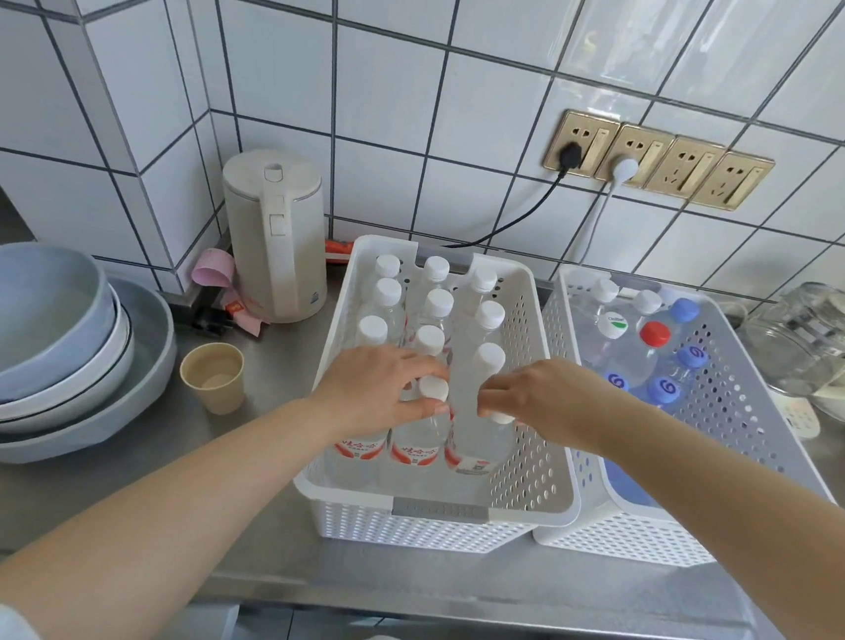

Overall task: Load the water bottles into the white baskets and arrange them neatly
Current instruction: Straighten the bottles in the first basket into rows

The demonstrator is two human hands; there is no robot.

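Observation:
Two white perforated baskets stand side by side on the steel counter. The left basket [533, 433] holds several upright white-capped water bottles with red labels in three rows. My left hand [378, 385] grips the necks of the front-row bottles, fingers curled round the middle front bottle [420, 433]. My right hand [532, 395] pinches the cap of the front right bottle [480, 444]. The right basket [732, 401] holds mixed bottles with blue, red and white caps.
A white electric kettle [274, 233] stands behind the left basket's left corner. Stacked grey-blue bowls [32, 334] and a beige paper cup [213, 377] sit at left. A glass kettle [815, 342] stands at right. Wall sockets with two cords hang above.

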